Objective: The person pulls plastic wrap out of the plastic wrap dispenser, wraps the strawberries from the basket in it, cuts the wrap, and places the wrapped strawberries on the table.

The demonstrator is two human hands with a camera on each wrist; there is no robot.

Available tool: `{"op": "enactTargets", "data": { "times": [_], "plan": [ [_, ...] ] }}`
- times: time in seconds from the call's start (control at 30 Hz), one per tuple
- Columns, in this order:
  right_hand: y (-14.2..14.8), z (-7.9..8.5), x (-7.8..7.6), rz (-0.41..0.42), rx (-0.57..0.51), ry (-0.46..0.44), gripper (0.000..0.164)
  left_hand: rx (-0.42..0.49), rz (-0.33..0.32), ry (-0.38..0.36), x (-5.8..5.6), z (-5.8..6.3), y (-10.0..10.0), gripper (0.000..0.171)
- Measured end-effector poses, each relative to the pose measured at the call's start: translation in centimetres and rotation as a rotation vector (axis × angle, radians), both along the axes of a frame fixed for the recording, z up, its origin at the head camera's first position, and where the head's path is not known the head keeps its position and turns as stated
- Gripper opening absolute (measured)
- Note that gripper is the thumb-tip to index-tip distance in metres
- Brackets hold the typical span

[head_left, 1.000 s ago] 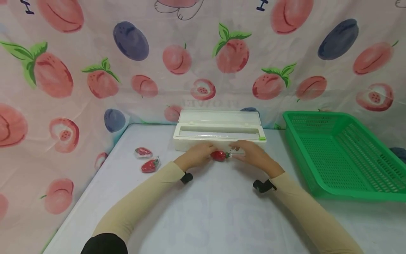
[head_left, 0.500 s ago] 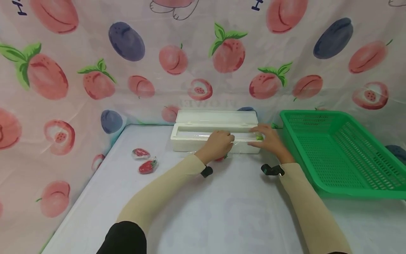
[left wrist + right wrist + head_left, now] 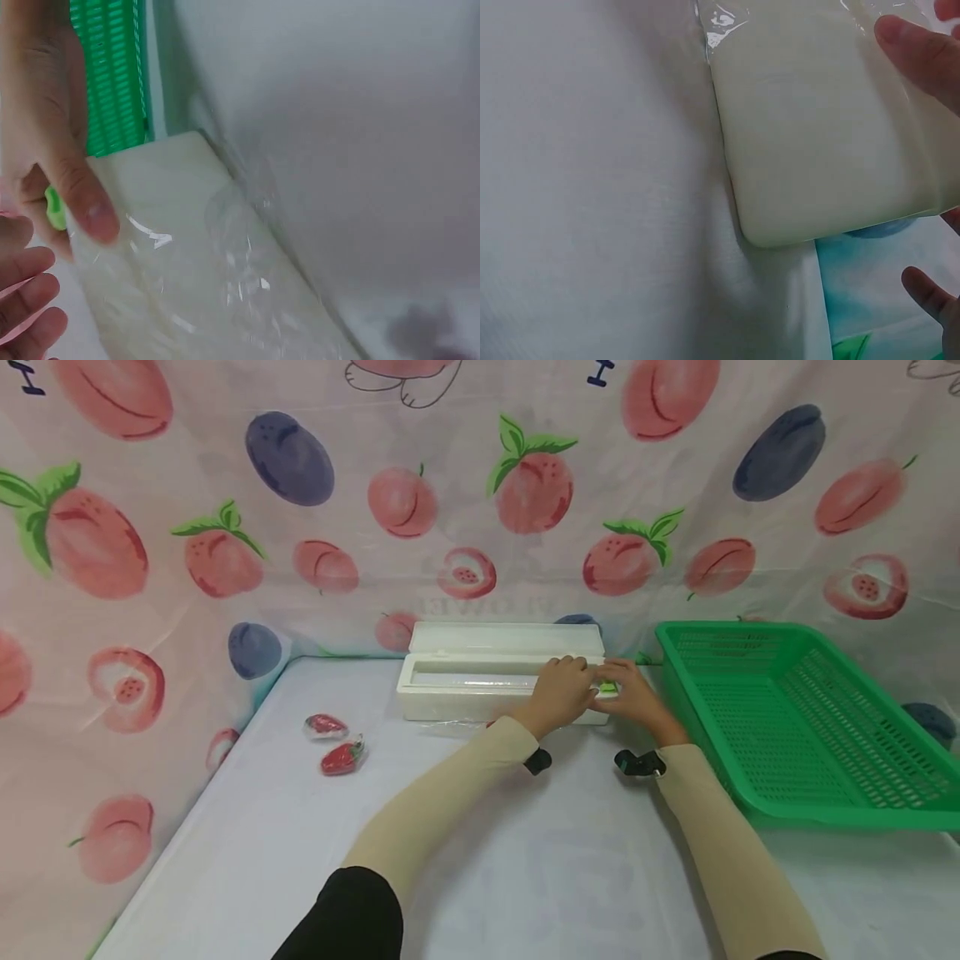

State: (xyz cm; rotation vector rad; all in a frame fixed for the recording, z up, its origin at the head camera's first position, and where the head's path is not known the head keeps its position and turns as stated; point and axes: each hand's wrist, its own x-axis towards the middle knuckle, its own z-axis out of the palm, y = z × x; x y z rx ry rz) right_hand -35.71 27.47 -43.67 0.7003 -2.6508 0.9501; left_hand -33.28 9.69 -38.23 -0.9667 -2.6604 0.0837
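Observation:
A white cling film dispenser point(image 3: 480, 702) stands at the back of the table with its lid raised, a green slider point(image 3: 608, 687) at its right end. My left hand point(image 3: 560, 692) is over its right half. In the left wrist view, the left fingers point(image 3: 30, 289) are loosely bent with nothing seen between them. My right hand point(image 3: 633, 700) grips the right end, thumb on the front wall and fingers near the slider. Clear film point(image 3: 247, 277) hangs down the front. A red fruit point(image 3: 491, 723) lies before the dispenser, mostly hidden by the left forearm.
Two film-wrapped red fruits, one at the back point(image 3: 326, 725) and one with a green top point(image 3: 342, 758), lie on the left of the table. A green plastic basket point(image 3: 750, 802) stands on the right. A fruit-print cloth point(image 3: 465, 510) hangs behind.
Both hands have gone from the red fruit to the dispenser. The left hand has then moved right along the dispenser, close to the right hand, which stays at the right end.

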Motion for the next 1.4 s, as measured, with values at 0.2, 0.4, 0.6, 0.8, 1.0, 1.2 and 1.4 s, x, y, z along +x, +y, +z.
{"op": "enactTargets", "data": {
  "times": [0.2, 0.4, 0.6, 0.8, 1.0, 1.2, 1.4],
  "plan": [
    [-0.4, -0.2, 0.2, -0.006, -0.012, -0.002, 0.045, 0.042, -0.004, 0.027, -0.6, -1.1, 0.9, 0.026],
    [-0.6, -0.3, 0.3, -0.018, 0.01, 0.011, 0.041, 0.063, -0.006, 0.035, -1.2, -1.8, 1.3, 0.023],
    [-0.7, -0.2, 0.4, -0.07, 0.109, 0.009, 0.046, 0.055, -0.024, 0.055, -1.6, -2.0, 1.0, 0.029],
    [-1.0, 0.5, 0.5, -0.119, 0.239, 0.075, 0.045, 0.038, -0.042, 0.041, -1.7, -1.4, 0.3, 0.034],
    [-1.4, 1.2, 0.5, -0.164, 0.321, 0.041, 0.045, 0.014, -0.071, 0.086, -2.0, -1.2, -0.5, 0.035],
    [-1.5, 1.4, 0.8, -0.163, 0.32, 0.015, 0.041, 0.003, -0.087, 0.098, -2.1, -1.3, -1.2, 0.038],
    [-1.7, 1.4, 0.9, -0.156, 0.305, 0.006, 0.041, -0.022, -0.094, 0.115, -2.4, -1.6, -2.1, 0.034]
  ]
}}
